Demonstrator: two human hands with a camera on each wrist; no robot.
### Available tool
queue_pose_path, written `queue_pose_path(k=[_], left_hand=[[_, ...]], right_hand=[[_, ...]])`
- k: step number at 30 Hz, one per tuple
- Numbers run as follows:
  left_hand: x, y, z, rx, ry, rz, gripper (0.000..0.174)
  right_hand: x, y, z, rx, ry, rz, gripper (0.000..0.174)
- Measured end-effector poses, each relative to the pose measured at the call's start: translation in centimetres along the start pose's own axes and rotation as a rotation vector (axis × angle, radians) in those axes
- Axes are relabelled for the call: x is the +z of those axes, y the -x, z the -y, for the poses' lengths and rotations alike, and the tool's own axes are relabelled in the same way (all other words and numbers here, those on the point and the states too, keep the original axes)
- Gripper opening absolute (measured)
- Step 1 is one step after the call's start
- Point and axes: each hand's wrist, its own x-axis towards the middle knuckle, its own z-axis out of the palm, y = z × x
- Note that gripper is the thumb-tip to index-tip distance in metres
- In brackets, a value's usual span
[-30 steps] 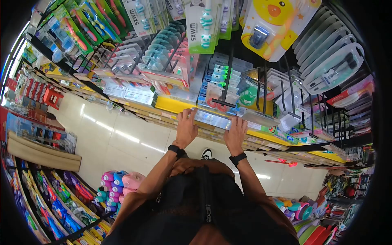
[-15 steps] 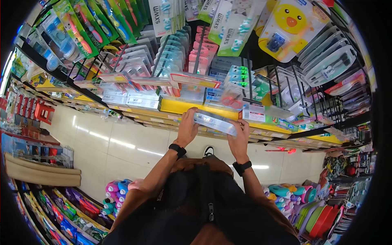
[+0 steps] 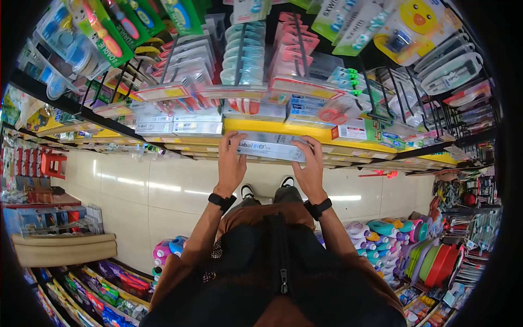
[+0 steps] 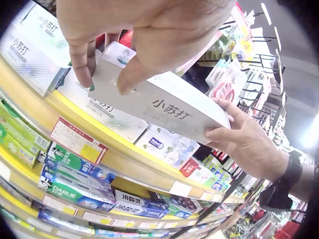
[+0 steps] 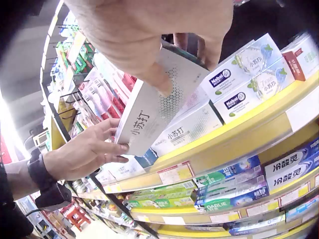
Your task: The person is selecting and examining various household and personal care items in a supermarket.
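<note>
Both hands hold a long silver-white toothpaste box (image 3: 271,149) by its two ends, just in front of the shelf's yellow edge. My left hand (image 3: 231,159) grips the left end, and my right hand (image 3: 310,168) grips the right end. Printed Chinese characters show on the box (image 4: 162,104) in the left wrist view, where the left thumb (image 4: 132,74) presses its broad side. From the right wrist, the same box (image 5: 149,112) appears slanted, with the right thumb (image 5: 158,79) on its face. Similar boxes (image 3: 198,128) lie stacked on the shelf behind.
Packaged toothbrushes (image 3: 242,52) hang on hooks above the shelf (image 3: 256,125). Blue-and-white toothpaste boxes (image 5: 244,94) stand beside the matching cartons. Lower tiers carry more toothpaste (image 4: 77,186). Bottles (image 3: 376,234) and basins (image 3: 436,264) stand behind the person on the tiled floor (image 3: 131,218).
The toothpaste box has come away from the shelf front between both hands, and its printed side has turned up into view. The head view has shifted, so the shelf goods appear farther right.
</note>
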Motion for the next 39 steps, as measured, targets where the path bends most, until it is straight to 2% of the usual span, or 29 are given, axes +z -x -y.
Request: queue_pose_path(k=[5,8,10,13,18,20,21,26,27,32,34,36,38,39], left_hand=[[-1.7,-1.6,2.2,0.029,-0.030,0.032,0.064],[-1.9,-3.2,3.7,0.069,-0.186,0.090,0.062],[-1.5,-4.3,4.2,0.062,-0.254,0.097,0.058],[-0.6,-5.5,5.2,0.066,-0.370,0.080,0.055],[1.0,-4.5,5.7,0.051,-0.407,0.062,0.054],[1.5,-3.0,5.3,0.114,-0.381,0.004,0.060],[1.6,-2.2,5.0,0.072,-0.356,0.046,0.070],[1.9,-0.5,4.6,0.006,-0.335,0.066,0.077],[1.8,-0.5,4.5,0.012,-0.319,0.056,0.075],[0.3,-1.2,4.6,0.001,-0.154,0.015,0.065],[-1.0,-1.2,5.1,-0.027,-0.193,-0.109,0.059],[-2.4,-1.4,7.1,-0.054,-0.229,-0.145,0.063],[-3.9,-1.4,8.6,-0.166,-0.467,-0.235,0.070],[-4.7,-1.3,9.8,-0.169,-0.470,-0.238,0.070]], right_hand=[[2.1,-2.2,-1.9,0.002,0.012,0.112,0.057],[3.9,-3.9,-4.2,-0.025,0.040,0.177,0.060],[5.1,-4.9,-4.8,0.034,0.060,0.168,0.059],[6.5,-5.1,-5.6,0.020,0.150,0.137,0.061],[8.3,-4.3,-6.6,0.101,0.269,0.073,0.063],[8.7,-4.2,-6.5,0.189,0.255,0.060,0.061],[8.8,-4.3,-6.0,0.239,0.274,0.080,0.065],[10.3,-3.6,-6.2,0.248,0.350,-0.043,0.074],[10.5,-3.7,-6.2,0.243,0.370,-0.094,0.076],[10.1,-3.8,-5.7,0.290,0.365,-0.035,0.074],[10.0,-3.7,-5.9,0.281,0.365,-0.039,0.074],[10.1,-3.7,-6.3,0.278,0.367,-0.029,0.074],[9.9,-3.8,-6.5,0.290,0.379,-0.008,0.074],[9.9,-3.9,-6.5,0.308,0.394,0.010,0.074]])
